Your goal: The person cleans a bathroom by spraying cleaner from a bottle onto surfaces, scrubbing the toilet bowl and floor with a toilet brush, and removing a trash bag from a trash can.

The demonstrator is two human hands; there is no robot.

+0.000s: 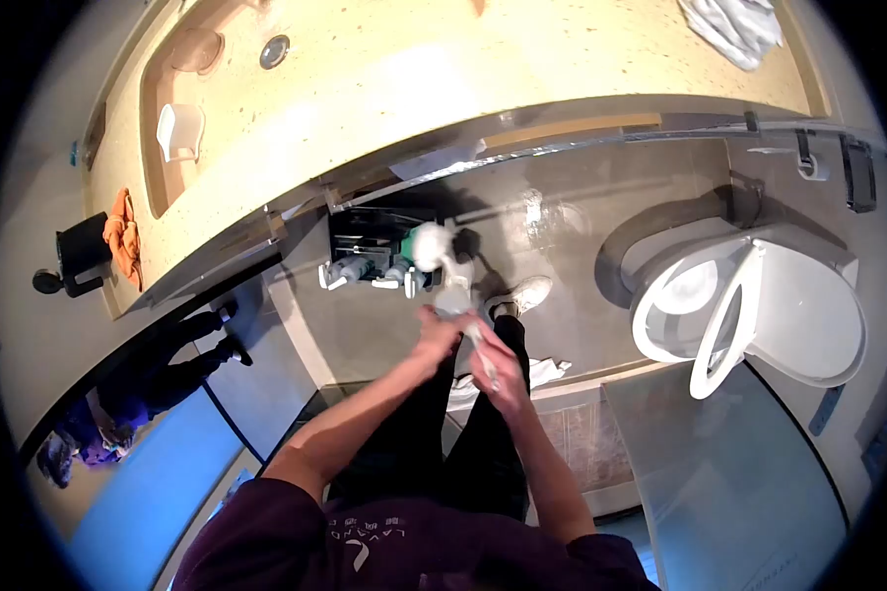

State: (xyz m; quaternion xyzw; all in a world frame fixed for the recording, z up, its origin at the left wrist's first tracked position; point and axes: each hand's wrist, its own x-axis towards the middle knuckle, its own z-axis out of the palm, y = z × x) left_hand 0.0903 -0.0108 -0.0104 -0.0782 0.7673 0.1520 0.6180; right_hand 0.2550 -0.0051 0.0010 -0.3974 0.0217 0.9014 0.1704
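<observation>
My right hand (499, 369) is closed round a slim white handle (484, 357) that slants up towards my left hand (442, 333). My left hand is closed at the near edge of a pale, cup-like piece (452, 298), just beyond the handle. Farther out is a rounded white head (431, 246); I cannot tell whether these parts are joined. Left of it, a black caddy (379, 222) on the floor holds several spray bottles (350, 269).
A toilet (660, 340) stands at the right, its seat (724, 325) tilted up. The speckled counter (463, 49) spans the far side, with a sink, a clear cup (179, 132), an orange cloth (122, 238) and a white towel (734, 30). White cloth (552, 371) lies near my legs.
</observation>
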